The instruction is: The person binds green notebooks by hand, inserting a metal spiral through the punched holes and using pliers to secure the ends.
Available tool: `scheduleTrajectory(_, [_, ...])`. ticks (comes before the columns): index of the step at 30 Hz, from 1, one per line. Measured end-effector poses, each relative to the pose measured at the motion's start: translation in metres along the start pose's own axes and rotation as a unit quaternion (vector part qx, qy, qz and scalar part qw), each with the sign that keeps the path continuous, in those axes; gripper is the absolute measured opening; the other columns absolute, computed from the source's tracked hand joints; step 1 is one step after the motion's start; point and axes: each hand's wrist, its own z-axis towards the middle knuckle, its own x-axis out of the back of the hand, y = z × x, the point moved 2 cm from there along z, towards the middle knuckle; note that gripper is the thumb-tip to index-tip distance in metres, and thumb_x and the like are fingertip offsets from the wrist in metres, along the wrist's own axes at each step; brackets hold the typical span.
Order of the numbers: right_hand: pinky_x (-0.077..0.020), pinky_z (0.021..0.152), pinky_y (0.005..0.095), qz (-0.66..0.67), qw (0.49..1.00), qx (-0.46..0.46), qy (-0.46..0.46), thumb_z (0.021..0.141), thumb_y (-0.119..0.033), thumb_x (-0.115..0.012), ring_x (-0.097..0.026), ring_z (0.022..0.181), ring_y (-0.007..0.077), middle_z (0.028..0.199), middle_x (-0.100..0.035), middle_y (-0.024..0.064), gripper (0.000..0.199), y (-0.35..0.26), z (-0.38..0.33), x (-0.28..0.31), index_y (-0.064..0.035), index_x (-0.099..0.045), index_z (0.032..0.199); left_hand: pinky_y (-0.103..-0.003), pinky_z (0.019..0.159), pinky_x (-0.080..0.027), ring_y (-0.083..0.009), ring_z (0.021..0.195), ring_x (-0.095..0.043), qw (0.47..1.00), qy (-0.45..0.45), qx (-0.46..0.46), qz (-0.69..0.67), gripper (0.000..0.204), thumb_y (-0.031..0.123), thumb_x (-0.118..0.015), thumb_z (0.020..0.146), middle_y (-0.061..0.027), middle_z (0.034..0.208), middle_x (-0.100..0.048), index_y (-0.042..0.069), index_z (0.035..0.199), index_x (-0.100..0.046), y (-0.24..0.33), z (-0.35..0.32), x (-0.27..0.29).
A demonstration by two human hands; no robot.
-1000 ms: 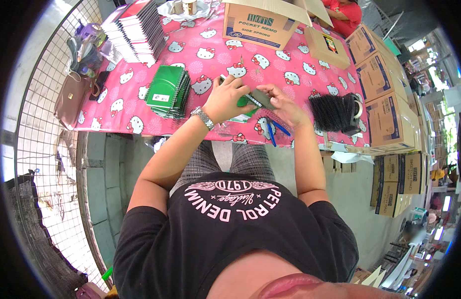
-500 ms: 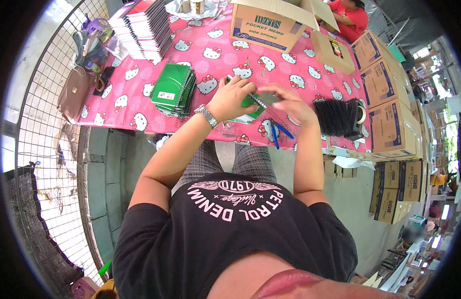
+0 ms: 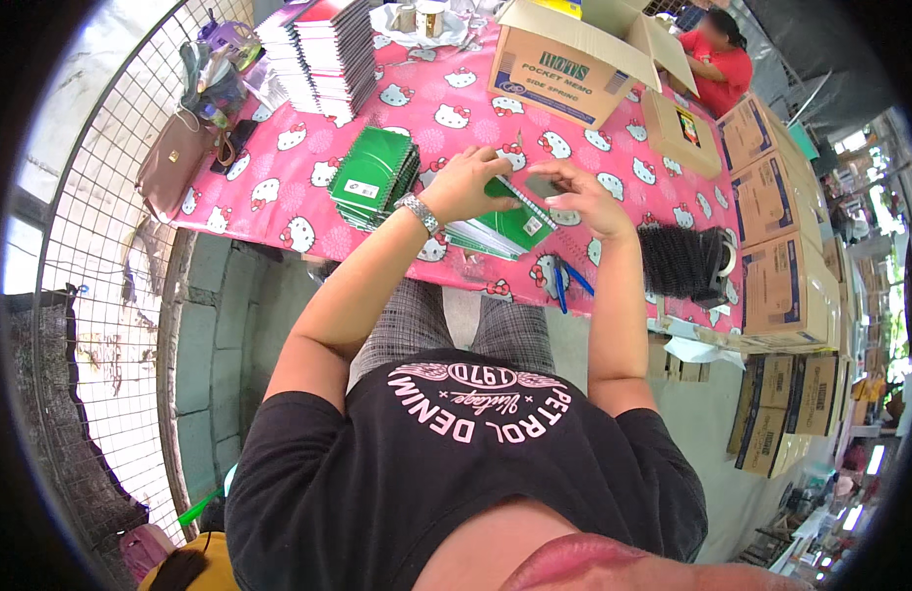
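A green notebook with a row of binding holes or coil along its upper edge lies on the table before me, its white pages showing at the near side. My left hand, with a metal watch on the wrist, grips it at its left end. My right hand is beside the bound edge, with a small flat grey piece pinched between thumb and fingers; its kind is unclear. Pliers with blue handles lie near the table's front edge. A stack of green spiral notebooks stands to the left.
Black spiral coils lie right, by a tape roll. Tall notebook stacks, a brown bag and a phone are left. An open carton stands behind; cartons line the right. A person in red sits beyond.
The view has shifted, moving the table rightward in the picture. More of the green notebook's cover and bound edge now shows between my hands. The right hand still holds the grey piece.
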Motion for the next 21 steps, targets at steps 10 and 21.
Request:
scheduleTrajectory(10, [-0.0399, 0.102, 0.0314, 0.121, 0.991, 0.000, -0.061, 0.075, -0.006, -0.062, -0.055, 0.114, 0.0178, 0.122, -0.059, 0.0056, 0.050, -0.008, 0.011, -0.010, -0.0045, -0.060, 0.125, -0.035, 0.079, -0.050, -0.0236, 0.088, -0.061, 0.983, -0.017, 0.034, -0.179, 0.043, 0.021, -0.079, 0.076, -0.0117, 0.102, -0.062, 0.004, 0.111, -0.061, -0.016, 0.002, -0.005])
scheduleTrajectory(21, [-0.0423, 0.099, 0.0348, -0.287, 0.927, -0.088, 0.224, 0.076, -0.021, -0.074, -0.057, 0.113, 0.0242, 0.119, -0.061, 0.0110, 0.047, 0.100, -0.001, 0.070, -0.0089, -0.062, 0.120, -0.032, 0.071, -0.051, -0.0171, 0.073, -0.061, 0.964, 0.028, 0.137, -0.226, 0.031, 0.016, -0.076, 0.079, -0.0086, 0.082, -0.065, 0.003, 0.104, -0.064, -0.012, -0.002, -0.003])
